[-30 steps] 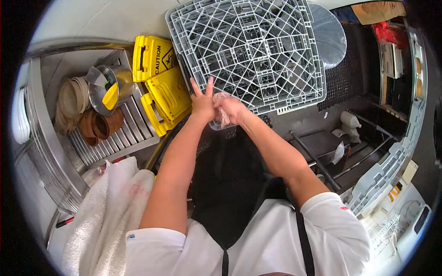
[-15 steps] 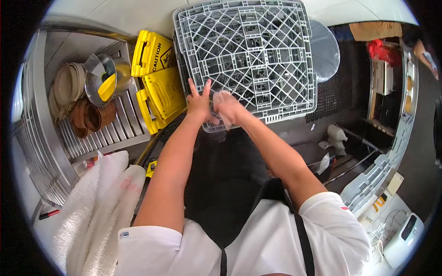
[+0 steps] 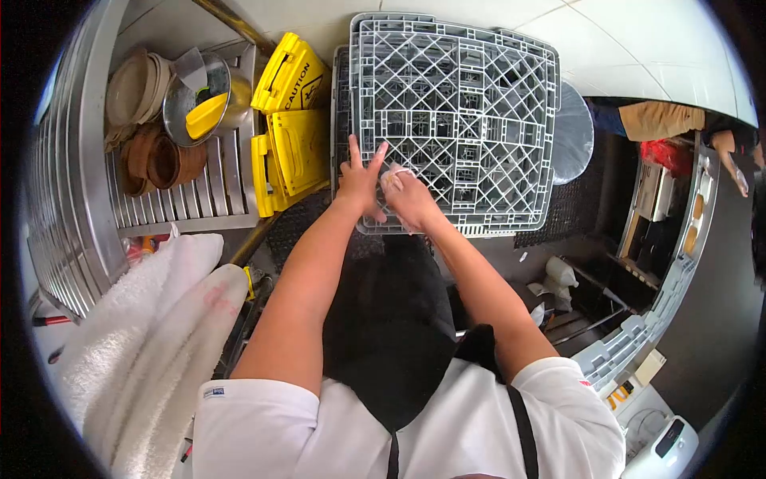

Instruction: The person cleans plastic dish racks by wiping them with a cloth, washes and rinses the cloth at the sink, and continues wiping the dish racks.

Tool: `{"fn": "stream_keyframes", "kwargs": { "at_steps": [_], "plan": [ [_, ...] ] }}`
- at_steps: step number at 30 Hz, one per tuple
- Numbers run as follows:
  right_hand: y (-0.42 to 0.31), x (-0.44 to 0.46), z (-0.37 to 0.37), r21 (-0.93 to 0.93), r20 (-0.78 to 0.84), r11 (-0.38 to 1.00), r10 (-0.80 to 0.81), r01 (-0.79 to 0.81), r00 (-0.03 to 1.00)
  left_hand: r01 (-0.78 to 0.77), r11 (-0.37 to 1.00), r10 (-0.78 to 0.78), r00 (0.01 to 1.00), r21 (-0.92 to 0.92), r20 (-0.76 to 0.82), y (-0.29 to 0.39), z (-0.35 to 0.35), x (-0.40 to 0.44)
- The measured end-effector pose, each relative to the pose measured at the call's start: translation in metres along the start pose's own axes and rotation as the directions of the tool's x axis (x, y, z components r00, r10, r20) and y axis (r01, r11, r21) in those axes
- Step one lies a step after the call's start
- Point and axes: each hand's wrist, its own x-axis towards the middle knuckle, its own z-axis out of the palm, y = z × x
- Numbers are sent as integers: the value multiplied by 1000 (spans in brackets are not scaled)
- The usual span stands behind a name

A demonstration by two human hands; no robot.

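crate (image 3: pixel 459 129): plastic | rack (image 3: pixel 227 191): glossy metal | towel (image 3: pixel 108 335): rough cloth | apron (image 3: pixel 387 319): matt

Yellow caution sign (image 3: pixel 289 102) beside slatted metal rack (image 3: pixel 179 224), white towels (image 3: pixel 140 319) at left, probably a red bag (image 3: pixel 665 158) at right

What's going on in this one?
A person's right hand grips a pale crumpled wad near the front left corner of a grey lattice crate. The left hand is beside it, fingers spread, holding nothing visible; whether it touches the crate is unclear. A yellow caution sign stands left of the crate.
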Motion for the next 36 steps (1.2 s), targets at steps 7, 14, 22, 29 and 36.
{"fn": "stream_keyframes", "kwargs": {
  "at_steps": [7,14,22,29,36],
  "plan": [
    [-15,22,-16,-93,173,994,-33,50,984,8,1000,-8,1000,-18,7,0,-1,1],
    [-6,46,-6,-105,172,994,30,-12,985,-3,999,3,1000,-32,3,0,-2,0],
    [-9,11,-11,-234,126,972,29,2,992,12,1000,-12,1000,-17,6,3,-4,-3],
    [3,4,1,-142,65,986,-73,81,995,26,1000,-26,1000,4,11,8,-10,-7],
    [-4,-3,20,-200,105,980,-4,25,994,-129,987,114,983,-99,-144,-21,26,15]
  ]
}}
